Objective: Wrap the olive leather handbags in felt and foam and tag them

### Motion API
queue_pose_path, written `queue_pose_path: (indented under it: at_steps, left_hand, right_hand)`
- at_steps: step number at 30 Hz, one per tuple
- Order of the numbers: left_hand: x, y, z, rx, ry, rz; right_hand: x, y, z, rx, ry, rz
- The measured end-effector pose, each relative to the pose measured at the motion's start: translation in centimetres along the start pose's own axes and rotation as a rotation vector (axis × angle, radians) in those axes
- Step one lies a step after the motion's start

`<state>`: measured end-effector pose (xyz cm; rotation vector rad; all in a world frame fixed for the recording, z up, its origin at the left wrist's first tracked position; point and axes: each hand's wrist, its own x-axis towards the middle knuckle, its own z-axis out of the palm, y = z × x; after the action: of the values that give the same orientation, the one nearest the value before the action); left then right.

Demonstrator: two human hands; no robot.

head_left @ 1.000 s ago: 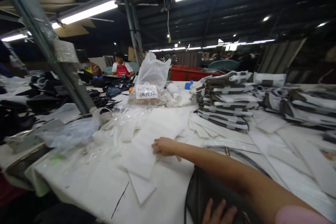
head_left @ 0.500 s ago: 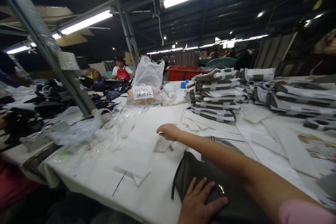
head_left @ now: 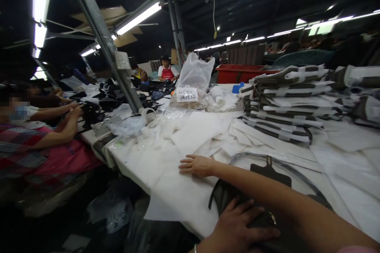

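Observation:
My left hand (head_left: pixel 242 227) lies with fingers spread on a dark olive handbag (head_left: pixel 268 218) at the table's near edge. The bag has a small gold-coloured clasp, a curved wrapped handle (head_left: pixel 308 178) and a dark tag (head_left: pixel 271 176) behind it. Crossing over the bag, my right arm reaches left, and my right hand (head_left: pixel 197 166) rests open, fingers stretched, on a white paper sheet (head_left: pixel 175 193). One corner of that sheet hangs past the table edge. Part of the bag is hidden under my right forearm. More white sheets (head_left: pixel 198 128) lie just beyond my right hand.
Stacked wrapped bag pieces (head_left: pixel 293 104) stand at the right. Behind the sheets is a clear plastic bag (head_left: pixel 194 75) with a handwritten label. A metal post (head_left: pixel 109 47) rises at the left. A co-worker in a pink apron (head_left: pixel 63 154) sits on the left; another person in red (head_left: pixel 168 73) is farther back.
My right hand has flattened out and come nearer with a white sheet, which now overhangs the table edge. The view has turned left. My left hand stays on the handbag.

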<state>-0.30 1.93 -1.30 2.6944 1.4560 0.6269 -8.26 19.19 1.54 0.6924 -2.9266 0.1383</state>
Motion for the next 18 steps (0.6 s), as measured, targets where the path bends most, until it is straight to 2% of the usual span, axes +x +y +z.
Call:
queue_pose_path:
  at_steps: [2, 4, 7, 10, 12, 14, 16, 18]
  left_hand:
    - [0.1, 0.0, -0.1, 0.0, 0.007, -0.002]
    - [0.1, 0.2, -0.3, -0.011, 0.01, -0.019]
    - [0.0, 0.4, -0.7, -0.037, -0.005, -0.053]
    - [0.0, 0.5, -0.9, -0.056, -0.016, -0.067]
    - [0.0, 0.3, -0.7, -0.061, -0.021, -0.064]
    - [0.0, 0.2, -0.4, -0.062, -0.04, -0.06]
    - [0.0, 0.2, -0.2, -0.06, -0.072, -0.063]
    - [0.1, 0.2, -0.2, -0.057, -0.109, -0.072]
  right_hand:
    - [0.6, -0.2, 0.1, -0.005, 0.041, -0.002]
    - [0.4, -0.1, -1.2, -0.023, 0.111, 0.05]
    - [-2.0, -0.3, -5.8, -0.062, 0.236, 0.184]
    - [-7.5, -2.1, -12.2, -0.195, 0.402, 0.336]
    - [-12.0, -4.8, -16.2, -0.383, 0.49, 0.427]
    - [-16.1, -8.4, -19.4, -0.569, 0.483, 0.544]
    - [-19.2, -12.6, -21.5, -0.685, 0.432, 0.655]
    - [-21.1, -16.7, -22.5, -0.735, 0.353, 0.722]
